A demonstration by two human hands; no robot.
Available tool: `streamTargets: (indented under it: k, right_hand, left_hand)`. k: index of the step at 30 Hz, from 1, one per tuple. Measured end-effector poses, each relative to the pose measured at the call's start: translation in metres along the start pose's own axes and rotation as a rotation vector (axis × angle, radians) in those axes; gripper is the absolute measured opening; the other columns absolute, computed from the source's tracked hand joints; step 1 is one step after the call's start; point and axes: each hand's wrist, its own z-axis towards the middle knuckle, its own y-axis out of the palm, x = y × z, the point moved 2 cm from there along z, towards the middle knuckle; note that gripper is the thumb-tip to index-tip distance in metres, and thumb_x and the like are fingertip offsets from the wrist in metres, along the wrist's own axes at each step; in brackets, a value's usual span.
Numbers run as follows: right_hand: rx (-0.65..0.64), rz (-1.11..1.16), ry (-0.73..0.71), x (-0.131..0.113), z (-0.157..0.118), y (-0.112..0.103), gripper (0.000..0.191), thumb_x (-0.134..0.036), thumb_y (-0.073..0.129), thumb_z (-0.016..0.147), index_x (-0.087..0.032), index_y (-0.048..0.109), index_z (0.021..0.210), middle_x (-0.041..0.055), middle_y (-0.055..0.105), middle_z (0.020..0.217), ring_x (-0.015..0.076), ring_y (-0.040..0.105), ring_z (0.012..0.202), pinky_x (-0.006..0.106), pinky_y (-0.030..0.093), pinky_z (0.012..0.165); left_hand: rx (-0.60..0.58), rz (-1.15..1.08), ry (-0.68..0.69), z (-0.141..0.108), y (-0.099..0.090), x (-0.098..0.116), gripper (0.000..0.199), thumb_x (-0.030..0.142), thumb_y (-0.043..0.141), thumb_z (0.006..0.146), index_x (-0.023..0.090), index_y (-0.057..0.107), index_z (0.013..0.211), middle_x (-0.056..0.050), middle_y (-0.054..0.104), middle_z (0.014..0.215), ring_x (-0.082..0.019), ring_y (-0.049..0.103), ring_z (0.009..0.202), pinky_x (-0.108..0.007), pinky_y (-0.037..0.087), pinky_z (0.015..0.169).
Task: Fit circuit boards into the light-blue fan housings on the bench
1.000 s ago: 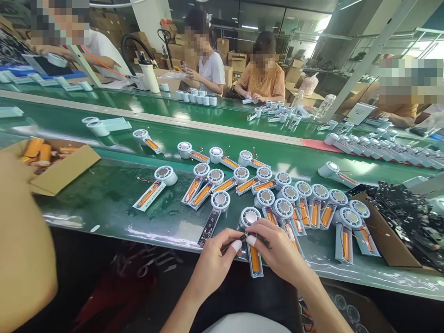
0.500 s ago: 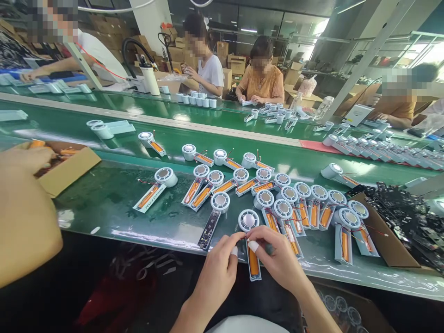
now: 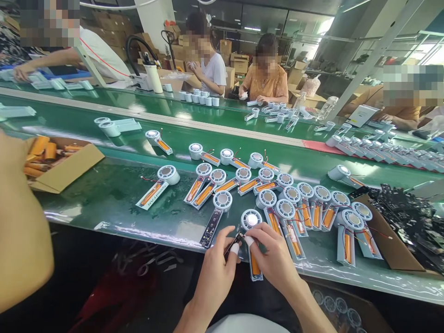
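My left hand (image 3: 217,266) grips a narrow black circuit board (image 3: 237,240) between thumb and fingers, tilted above the bench edge. My right hand (image 3: 272,249) is closed in a pinch at the board's upper end; what its fingertips hold is too small to make out. Beneath it lies a small pale-blue handheld fan (image 3: 251,219), its round head away from me and its open handle showing an orange battery (image 3: 255,269). To the left, another fan (image 3: 222,200) has a black circuit board (image 3: 211,228) lying in its handle. White covers wrap some of my fingertips.
Several open fans with orange batteries (image 3: 204,196) crowd the bench ahead and right. A carton (image 3: 391,245) beside black circuit boards (image 3: 398,217) stands right. A battery carton (image 3: 74,169) and a co-worker's arm (image 3: 24,222) are left. People work across the green belt (image 3: 166,120).
The black circuit board now shows in my left hand, and my hands have parted slightly. At left, the co-worker's hand has drawn back from the battery carton.
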Motion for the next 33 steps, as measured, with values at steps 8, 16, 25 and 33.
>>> streamTargets:
  k: [8,16,25,33]
  right_hand:
    - [-0.045,-0.107,0.025,-0.004,0.002,0.001,0.021,-0.015,0.048,0.097,-0.022,0.068,0.097,0.0068,0.063,0.095,0.0196,0.064,0.082,0.03,0.05,0.072]
    - [-0.049,0.045,0.164,-0.001,0.006,-0.003,0.019,-0.018,0.051,0.096,-0.022,0.069,0.09,0.0048,0.061,0.091,0.0178,0.061,0.08,0.027,0.048,0.068]
    - [0.123,0.291,0.103,0.007,0.004,0.005,0.013,-0.021,0.06,0.095,-0.022,0.07,0.088,0.0019,0.061,0.085,0.0148,0.061,0.075,0.024,0.049,0.066]
    - [0.065,0.272,0.117,0.012,0.006,0.002,0.012,-0.024,0.058,0.096,-0.021,0.07,0.096,0.0021,0.061,0.085,0.0155,0.06,0.073,0.026,0.05,0.065]
  left_hand:
    - [0.053,-0.035,0.059,-0.003,0.003,0.004,0.03,0.023,0.046,0.092,0.021,0.067,0.114,-0.009,0.077,0.108,-0.021,0.076,0.079,-0.032,0.062,0.074]
    - [0.168,0.023,0.195,-0.001,0.007,0.005,0.034,0.022,0.048,0.092,0.019,0.074,0.114,-0.01,0.078,0.11,-0.024,0.075,0.097,-0.035,0.059,0.09]
    - [0.017,-0.379,-0.057,0.011,0.006,0.005,0.031,0.036,0.059,0.089,0.019,0.074,0.11,-0.005,0.075,0.088,-0.019,0.071,0.075,-0.028,0.06,0.066]
    - [-0.007,-0.25,0.003,0.009,0.001,0.01,0.031,0.035,0.057,0.093,0.02,0.074,0.113,-0.007,0.075,0.095,-0.02,0.071,0.076,-0.029,0.06,0.068]
